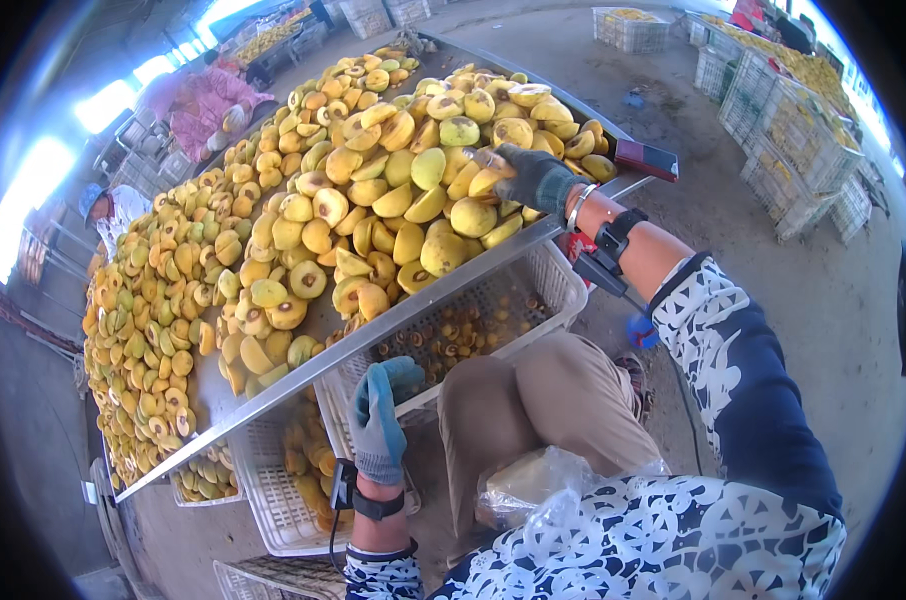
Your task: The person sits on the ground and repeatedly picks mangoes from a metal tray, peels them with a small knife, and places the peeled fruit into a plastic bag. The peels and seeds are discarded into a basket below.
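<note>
My right hand (539,178), in a dark grey-green knit glove, reaches over the near right part of a heap of yellow peach halves (393,191). Its fingers touch a peach half (486,181); a small shiny, blurred thing lies at the fingertips, and whether they grip either is unclear. In a blue-and-grey coated glove, my left hand (382,416) is curled just below the metal rim (333,351) of the sorting table, beside a white plastic crate (565,289) holding pits and scraps (475,330). Its palm side is hidden, so I cannot see anything inside it.
A dark red box-like object (646,160) rests on the table's right corner. Below the rim stands another white crate (269,480) with peach pieces. Stacked crates (794,142) are at the right. Two people, one in a pink top (205,109), one in a blue hat (91,199), are across the table.
</note>
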The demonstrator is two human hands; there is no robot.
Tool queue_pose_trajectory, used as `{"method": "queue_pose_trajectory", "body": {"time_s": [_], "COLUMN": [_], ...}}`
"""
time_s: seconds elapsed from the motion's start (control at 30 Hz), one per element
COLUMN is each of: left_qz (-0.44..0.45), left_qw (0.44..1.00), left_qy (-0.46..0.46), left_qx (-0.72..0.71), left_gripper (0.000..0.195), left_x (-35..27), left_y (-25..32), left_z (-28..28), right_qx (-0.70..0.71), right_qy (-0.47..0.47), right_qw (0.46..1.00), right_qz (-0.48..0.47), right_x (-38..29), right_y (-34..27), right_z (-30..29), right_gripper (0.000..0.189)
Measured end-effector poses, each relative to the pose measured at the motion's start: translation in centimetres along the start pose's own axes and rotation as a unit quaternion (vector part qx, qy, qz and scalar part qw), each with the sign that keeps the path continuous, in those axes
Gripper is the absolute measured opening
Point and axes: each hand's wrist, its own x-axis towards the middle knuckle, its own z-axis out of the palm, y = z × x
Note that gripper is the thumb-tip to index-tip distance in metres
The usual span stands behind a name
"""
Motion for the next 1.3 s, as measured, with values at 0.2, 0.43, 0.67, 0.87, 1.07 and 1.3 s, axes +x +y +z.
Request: {"method": "queue_pose_trajectory", "body": {"time_s": [0.2,0.43,0.67,0.87,1.07,1.3], "left_qz": [0.018,0.123,0.038,0.144,0.043,0.131], "left_qw": [0.996,0.957,0.902,0.972,0.944,0.949], "left_qy": [-0.049,0.0,0.102,0.099,0.088,0.059], "left_qx": [-0.071,-0.262,-0.419,-0.158,-0.314,-0.28], "left_gripper": [0.052,0.061,0.059,0.051,0.059,0.043], "left_x": [4.7,5.9,3.0,0.8,0.3,1.4], "left_y": [2.5,2.7,1.6,0.2,-0.8,-1.7], "left_z": [3.2,7.3,4.2,0.8,1.4,2.3], "right_qx": [0.534,0.616,0.562,0.25,0.198,0.2], "right_qy": [-0.033,-0.211,-0.227,-0.17,-0.175,-0.126], "right_qw": [0.817,0.724,0.779,0.952,0.962,0.966], "right_qz": [0.214,0.23,0.16,-0.045,-0.072,-0.105], "right_x": [-2.2,-8.6,-13.8,-17.2,-17.9,-17.8], "right_y": [-2.7,-12.5,-17.2,-16.7,-15.6,-14.7], "right_z": [-1.5,3.2,6.7,8.0,8.8,10.2], "right_gripper": [0.022,0.029,0.046,0.036,0.031,0.03]}}
